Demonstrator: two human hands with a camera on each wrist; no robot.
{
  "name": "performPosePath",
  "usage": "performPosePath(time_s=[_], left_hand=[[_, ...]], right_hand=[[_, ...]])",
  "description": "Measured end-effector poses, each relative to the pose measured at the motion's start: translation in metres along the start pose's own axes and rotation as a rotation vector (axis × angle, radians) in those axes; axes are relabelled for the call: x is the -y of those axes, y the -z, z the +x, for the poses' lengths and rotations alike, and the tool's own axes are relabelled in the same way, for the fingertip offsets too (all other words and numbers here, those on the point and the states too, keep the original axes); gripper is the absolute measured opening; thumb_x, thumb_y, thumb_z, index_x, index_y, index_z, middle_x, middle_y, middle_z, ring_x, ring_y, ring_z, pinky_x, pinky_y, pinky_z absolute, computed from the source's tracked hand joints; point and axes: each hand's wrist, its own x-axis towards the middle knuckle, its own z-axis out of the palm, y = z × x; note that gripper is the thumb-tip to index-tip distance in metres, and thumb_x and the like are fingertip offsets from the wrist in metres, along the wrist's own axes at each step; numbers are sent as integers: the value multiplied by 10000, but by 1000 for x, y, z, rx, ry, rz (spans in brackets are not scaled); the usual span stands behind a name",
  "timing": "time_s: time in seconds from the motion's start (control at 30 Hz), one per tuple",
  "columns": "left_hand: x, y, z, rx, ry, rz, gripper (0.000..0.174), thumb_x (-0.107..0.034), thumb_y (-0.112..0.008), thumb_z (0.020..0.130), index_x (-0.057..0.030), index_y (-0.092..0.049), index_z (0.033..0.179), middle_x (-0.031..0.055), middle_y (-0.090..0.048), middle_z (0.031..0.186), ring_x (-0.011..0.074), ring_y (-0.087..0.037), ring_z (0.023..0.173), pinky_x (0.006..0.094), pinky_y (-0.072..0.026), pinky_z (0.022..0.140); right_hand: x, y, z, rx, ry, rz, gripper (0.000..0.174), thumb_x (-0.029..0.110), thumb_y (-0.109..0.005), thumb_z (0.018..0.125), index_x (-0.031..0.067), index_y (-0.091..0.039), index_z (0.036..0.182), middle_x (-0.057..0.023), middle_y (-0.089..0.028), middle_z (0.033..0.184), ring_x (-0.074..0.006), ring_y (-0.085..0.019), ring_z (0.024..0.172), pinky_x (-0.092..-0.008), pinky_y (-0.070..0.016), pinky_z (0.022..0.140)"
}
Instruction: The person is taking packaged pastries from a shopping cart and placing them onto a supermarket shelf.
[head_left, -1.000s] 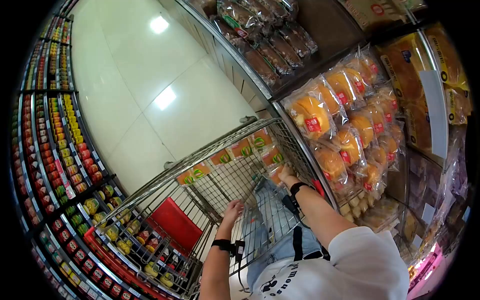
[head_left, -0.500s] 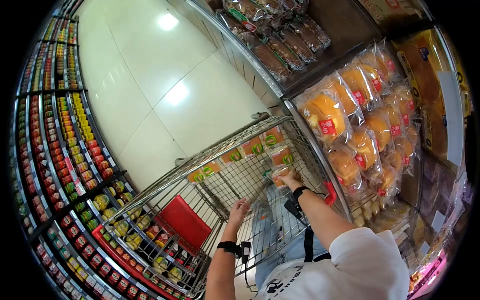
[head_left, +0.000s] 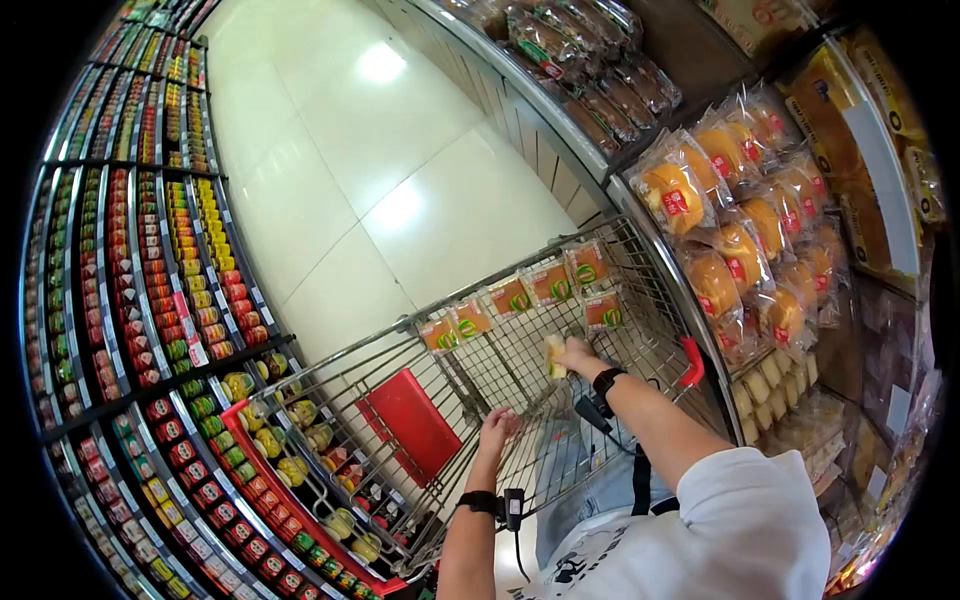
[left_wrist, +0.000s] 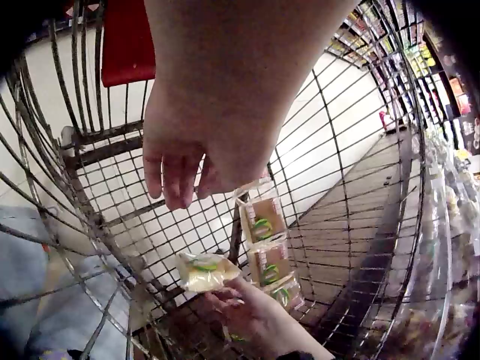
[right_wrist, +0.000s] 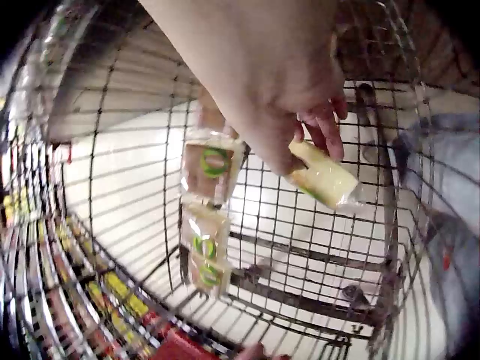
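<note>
My right hand pinches a small wrapped bread piece inside the wire cart; in the right wrist view the pale yellow bread sticks out from between thumb and fingers. My left hand hangs over the cart with loosely curled fingers, holding nothing; in the left wrist view the left hand is above the basket mesh, apart from the bread. Several wrapped brown packs with green rings lie in a row along the cart's far side, and one more pack lies beside the row's right end.
The cart's red handle end and red seat panel show at its sides. To the right a shelf holds bagged round breads and dark wrapped loaves. Shelves of cans line the left. Pale floor tiles lie beyond the cart.
My right hand has moved away from the packs at the cart's right and now shows a pale bread piece turned on edge. The left hand stays loose; the view has shifted.
</note>
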Motion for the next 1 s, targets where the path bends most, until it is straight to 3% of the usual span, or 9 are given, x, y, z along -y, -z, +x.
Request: performPosePath(time_s=[0.1, 0.13, 0.23, 0.4, 0.5, 0.6, 0.7, 0.83, 1.0], left_hand=[[-13, 8, -15, -41, -36, -4, 267, -101, -401, 764, -47, -415, 1025, 64, -486, 909, 139, -492, 735, 231, -403, 553], [-20, 8, -24, -55, -68, 40, 254, -102, -392, 771, -46, -420, 1017, 54, -486, 905, 126, -479, 732, 222, -397, 543], [-15, 21, -30, -38, -169, 7, 242, -124, -390, 782, -39, -418, 1007, 57, -487, 895, 117, -471, 728, 233, -397, 543], [-24, 28, -68, -28, -528, 203, 305, -156, -431, 780, -67, -392, 1069, 37, -468, 964, 107, -438, 833, 236, -392, 586], [-61, 22, -141, 19, -624, 69, 327, -183, -437, 788, -53, -377, 1082, 43, -475, 924, 97, -455, 778, 230, -391, 576], [-84, 41, -208, 386, -594, 227, 332, -201, -429, 798, -26, -369, 1073, 43, -480, 875, 89, -471, 723, 211, -396, 556], [-89, 43, -284, 329, -665, 217, 383, -198, -459, 788, 15, -333, 1080, 30, -487, 758, 69, -447, 631, 190, -374, 526], [-80, 40, -363, 349, -819, 103, 374, -191, -482, 773, 16, -344, 1051, 29, -485, 824, 75, -464, 670, 176, -381, 536], [-68, 43, -422, 544, -928, 150, 421, -177, -492, 760, 12, -321, 1095, 29, -467, 824, 52, -462, 643, 168, -382, 468]], right_hand=[[-15, -7, 3, -100, 214, -261, 269, 243, -597, 600, 30, -537, 753, -126, -541, 740, -247, -535, 721, -331, -427, 618], [-14, -3, -6, -95, 195, -232, 205, 203, -587, 605, 48, -532, 727, -114, -538, 723, -235, -536, 709, -328, -428, 620], [-13, 8, -42, -112, 462, -265, 147, 143, -574, 624, 31, -498, 681, -101, -534, 663, -207, -547, 635, -305, -437, 586], [12, 1, -128, 262, 684, 390, 101, 21, -491, 673, 36, -420, 602, -38, -472, 531, -116, -501, 471, -248, -411, 449], [34, -2, -206, 348, 765, 451, 116, 6, -454, 688, 43, -396, 596, -38, -467, 530, -121, -488, 458, -232, -397, 430], [48, -10, -289, 434, 784, 659, 62, -4, -442, 685, 44, -413, 659, -37, -466, 551, -109, -469, 451, -232, -395, 430], [46, -24, -358, 447, 870, 878, 71, 5, -441, 685, 57, -414, 725, -22, -467, 589, -99, -470, 480, -223, -402, 461], [29, -48, -433, 356, 1041, 971, 109, 15, -464, 681, 74, -388, 732, 0, -442, 664, -84, -467, 587, -214, -401, 506], [-10, -79, -499, 318, 1207, 1010, 167, 32, -503, 696, 77, -353, 756, -6, -423, 669, -115, -489, 575, -254, -434, 498]])
